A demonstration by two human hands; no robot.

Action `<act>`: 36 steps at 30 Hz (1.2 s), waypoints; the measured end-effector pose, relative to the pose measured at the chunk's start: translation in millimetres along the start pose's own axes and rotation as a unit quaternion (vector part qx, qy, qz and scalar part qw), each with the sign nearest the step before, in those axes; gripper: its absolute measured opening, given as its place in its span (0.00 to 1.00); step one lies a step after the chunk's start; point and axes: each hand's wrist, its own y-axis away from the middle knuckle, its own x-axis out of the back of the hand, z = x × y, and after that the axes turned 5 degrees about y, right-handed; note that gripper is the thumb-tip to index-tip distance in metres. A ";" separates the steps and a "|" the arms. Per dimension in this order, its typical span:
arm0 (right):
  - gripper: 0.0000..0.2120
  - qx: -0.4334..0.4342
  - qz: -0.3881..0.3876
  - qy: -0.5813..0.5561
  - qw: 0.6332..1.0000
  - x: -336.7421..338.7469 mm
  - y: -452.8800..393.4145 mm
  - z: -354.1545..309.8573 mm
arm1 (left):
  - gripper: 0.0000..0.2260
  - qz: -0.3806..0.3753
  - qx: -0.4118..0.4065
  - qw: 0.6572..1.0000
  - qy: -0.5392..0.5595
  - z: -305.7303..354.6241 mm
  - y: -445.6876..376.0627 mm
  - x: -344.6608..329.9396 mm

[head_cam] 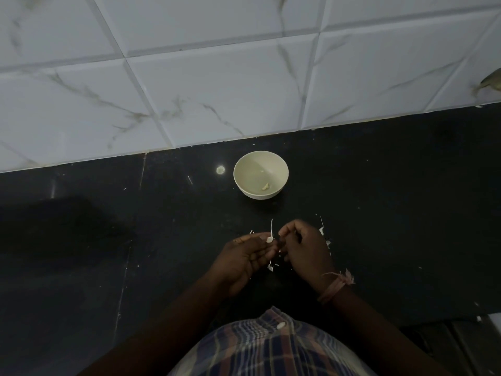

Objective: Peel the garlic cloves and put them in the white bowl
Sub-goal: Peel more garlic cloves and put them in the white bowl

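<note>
A white bowl point(260, 161) stands on the black counter near the tiled wall, with one peeled garlic clove point(265, 186) lying inside. Below the bowl, my left hand point(248, 260) holds a small garlic clove point(269, 239) at its fingertips, a thin strip of white skin standing up from it. My right hand point(305, 249) is right beside it, fingers curled, its fingertips at the clove. Whether the right fingers pinch the clove or its skin is too dim to tell.
Bits of white garlic skin point(322, 229) lie scattered on the black counter point(393, 199) around and under my hands. The white marbled tile wall point(217, 77) rises behind the bowl. A dull green object point(492, 80) shows at the right edge.
</note>
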 end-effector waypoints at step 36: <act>0.08 -0.127 -0.183 -0.248 0.943 -0.8 -0.8 -4.4 | 0.07 -0.071 0.049 0.986 -0.143 8.4 9.6 7.2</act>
